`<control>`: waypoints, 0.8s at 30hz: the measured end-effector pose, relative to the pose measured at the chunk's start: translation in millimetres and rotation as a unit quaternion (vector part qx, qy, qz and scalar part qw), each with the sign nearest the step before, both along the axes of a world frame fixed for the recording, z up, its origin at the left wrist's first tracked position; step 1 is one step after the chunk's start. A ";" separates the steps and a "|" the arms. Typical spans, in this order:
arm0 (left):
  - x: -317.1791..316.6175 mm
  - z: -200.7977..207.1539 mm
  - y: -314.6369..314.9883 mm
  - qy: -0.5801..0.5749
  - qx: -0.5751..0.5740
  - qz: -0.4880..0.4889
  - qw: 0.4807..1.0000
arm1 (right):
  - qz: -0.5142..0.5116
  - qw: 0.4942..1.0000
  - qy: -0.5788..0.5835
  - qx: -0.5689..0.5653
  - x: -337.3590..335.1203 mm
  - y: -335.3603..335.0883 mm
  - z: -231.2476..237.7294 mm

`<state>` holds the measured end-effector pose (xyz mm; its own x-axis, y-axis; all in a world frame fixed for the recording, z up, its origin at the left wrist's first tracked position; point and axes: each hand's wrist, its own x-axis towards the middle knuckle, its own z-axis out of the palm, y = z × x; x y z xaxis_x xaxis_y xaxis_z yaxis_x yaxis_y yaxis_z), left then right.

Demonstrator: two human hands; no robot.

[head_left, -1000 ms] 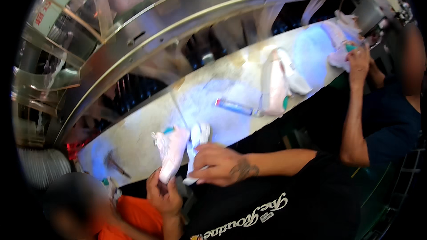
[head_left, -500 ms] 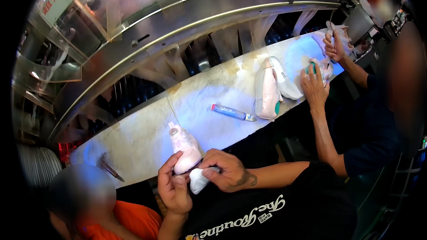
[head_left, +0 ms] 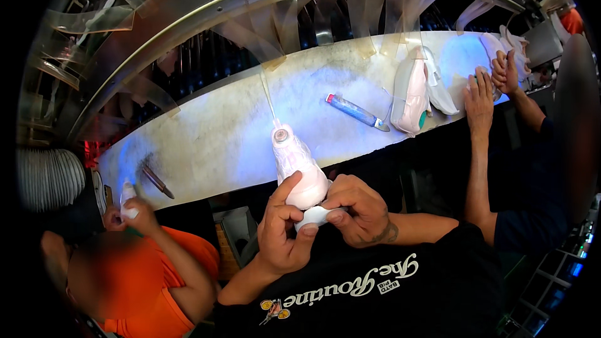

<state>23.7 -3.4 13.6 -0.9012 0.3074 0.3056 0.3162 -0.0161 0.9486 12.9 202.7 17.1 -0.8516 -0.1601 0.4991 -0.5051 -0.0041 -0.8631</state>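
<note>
Controlling relation: we judge it to be the line where the white sole piece meets the rounded near end of the pale pink shoe upper. The sole piece lies on our side of that end; whether the two touch along their full width cannot be told.

Orientation: the upper's long axis runs away from us across the front edge of the counter, its far end leaning slightly left. The near end projects past that edge; we cannot tell whether the far end rests on the surface.

Fingers: our left hand clamps the sole piece from the left, thumb on its face, with the index finger laid along the upper's left side. Our right hand pinches the sole piece at its right end. Both hands are equally near the joint.

Appearance: the upper is smooth and full at the near end, wrinkled and narrower farther off, with a round metallic fitting on top. The sole piece is plain white, curved and partly covered by our thumbs.
</note>
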 end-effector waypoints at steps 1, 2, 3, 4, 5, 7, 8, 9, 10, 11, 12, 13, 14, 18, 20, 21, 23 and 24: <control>1.4 -0.3 -0.2 0.003 -0.003 0.005 1.000 | 0.004 1.000 -0.006 0.005 0.0 0.3 0.8; 3.0 -1.0 -0.3 -0.001 -0.005 0.009 1.000 | 0.007 1.000 -0.013 0.011 0.2 0.3 1.4; 2.7 -0.3 -0.8 -0.001 -0.008 0.013 1.000 | 0.011 1.000 -0.016 0.015 -1.5 -0.2 2.7; 2.8 0.3 -1.2 -0.002 -0.012 0.017 1.000 | 0.009 1.000 -0.017 0.019 -3.2 -0.8 2.9; 3.6 0.9 -1.5 -0.016 -0.006 0.018 1.000 | 0.006 1.000 -0.018 0.023 -4.6 -1.7 2.4; 1.1 4.6 -0.5 -0.035 0.006 0.016 0.999 | 0.000 0.999 -0.020 0.035 -8.3 -1.6 6.7; 0.2 7.6 0.6 -0.047 0.012 0.019 0.999 | -0.003 0.999 -0.025 0.044 -9.3 -1.3 9.4; 0.0 10.6 2.3 -0.058 0.018 0.022 0.998 | -0.004 0.998 -0.029 0.053 -10.6 -1.0 11.9; -0.2 13.3 3.7 -0.068 0.024 0.026 0.997 | -0.003 0.998 -0.024 0.054 -12.3 -1.2 14.0; -0.6 13.7 4.7 -0.062 0.030 0.032 0.997 | -0.001 0.998 -0.019 0.055 -14.5 -1.6 15.7; -0.9 11.0 5.6 -0.057 0.035 0.036 0.997 | -0.001 0.998 -0.016 0.055 -15.6 -1.7 16.0; -1.5 9.7 5.9 -0.053 0.040 0.040 0.997 | 0.003 0.998 -0.014 0.062 -16.9 -0.8 16.8; -2.4 10.5 4.9 -0.049 0.026 0.041 0.998 | 0.008 0.997 -0.011 0.069 -18.5 0.5 17.7; -1.1 8.7 -1.3 -0.043 -0.028 0.045 0.998 | 0.011 0.996 -0.021 0.082 -16.7 0.4 16.4; 0.2 8.8 -3.1 -0.040 -0.051 0.045 0.997 | 0.006 0.997 -0.023 0.075 -14.9 -1.5 14.4; 0.7 8.7 -4.2 -0.037 -0.062 0.044 0.996 | 0.003 0.997 -0.023 0.072 -14.2 -2.5 13.1; 0.8 6.8 -4.0 -0.023 -0.068 0.054 0.996 | 0.000 0.997 -0.033 0.070 -12.0 -3.6 14.0; 0.3 3.8 -2.5 -0.011 -0.063 0.065 0.996 | -0.001 0.997 -0.039 0.069 -11.2 -4.3 14.2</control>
<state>24.1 -5.9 17.4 -0.9418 0.2219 0.2524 0.2874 0.1424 0.9472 1.7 198.3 31.4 -0.8869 -0.2220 0.4051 -0.4369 0.1183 -0.8917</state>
